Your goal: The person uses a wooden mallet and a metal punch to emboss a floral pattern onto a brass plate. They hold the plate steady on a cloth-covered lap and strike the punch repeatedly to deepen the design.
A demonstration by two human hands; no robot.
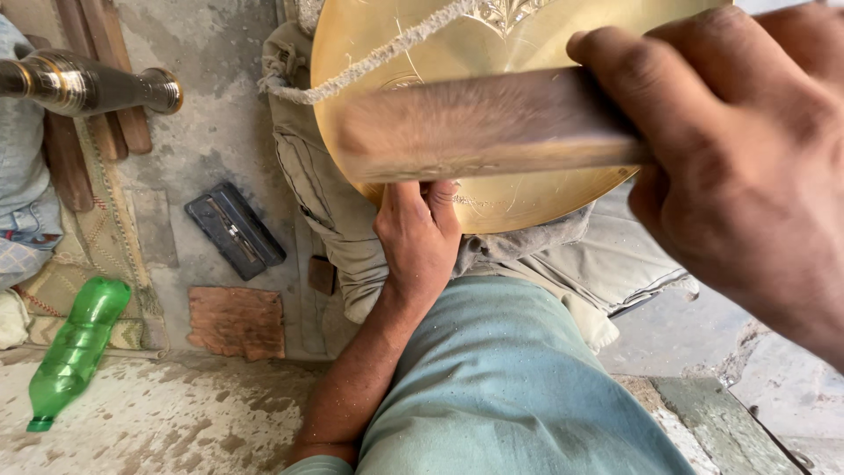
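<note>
A round brass plate (536,198) with engraved lines rests on crumpled beige cloth (343,220) over my lap. My left hand (420,233) holds the plate's near rim, fingers curled under its edge. My right hand (747,167) is close to the camera, closed around a wooden tool (492,123) that is blurred across the plate's face. A frayed rope (369,62) lies over the plate's upper left part. My leg in teal trousers (510,387) fills the lower middle.
On the concrete floor at left lie a green plastic bottle (75,347), a dark rectangular case (235,230), a reddish flat block (236,321) and wooden slats (97,79). A brass and dark metal object (83,84) sticks in from the upper left.
</note>
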